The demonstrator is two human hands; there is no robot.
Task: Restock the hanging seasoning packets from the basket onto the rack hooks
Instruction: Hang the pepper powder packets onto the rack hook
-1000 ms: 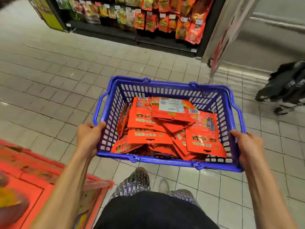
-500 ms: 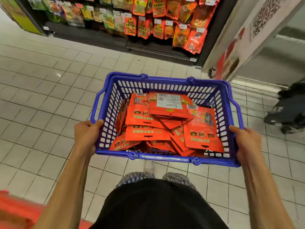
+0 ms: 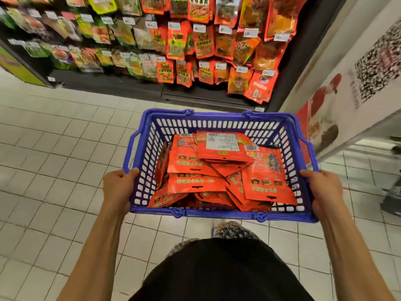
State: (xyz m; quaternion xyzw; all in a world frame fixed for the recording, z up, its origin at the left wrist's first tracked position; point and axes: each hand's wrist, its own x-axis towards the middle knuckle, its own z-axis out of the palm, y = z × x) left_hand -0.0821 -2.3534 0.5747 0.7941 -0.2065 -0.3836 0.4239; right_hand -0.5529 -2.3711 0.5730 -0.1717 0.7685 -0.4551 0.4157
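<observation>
A blue basket (image 3: 219, 124) of red packets (image 3: 219, 170) is held at waist height before a rack (image 3: 195, 46).

The basket's long axis runs left to right, its open top facing up. The left hand (image 3: 118, 190) is curled over the left rim, the right hand (image 3: 323, 192) over the right rim, each grip closed on plastic. The packets lie flat and overlapping inside. Tiled floor (image 3: 54, 159) lies open to the left; a wall (image 3: 358, 88) stands close on the right.

Both forearms bare, no sleeves in view. Black garment (image 3: 219, 272) covers the torso and lap. Speckled black-and-white shoe (image 3: 233, 230) shows just past its hem, second one mostly hidden.
</observation>
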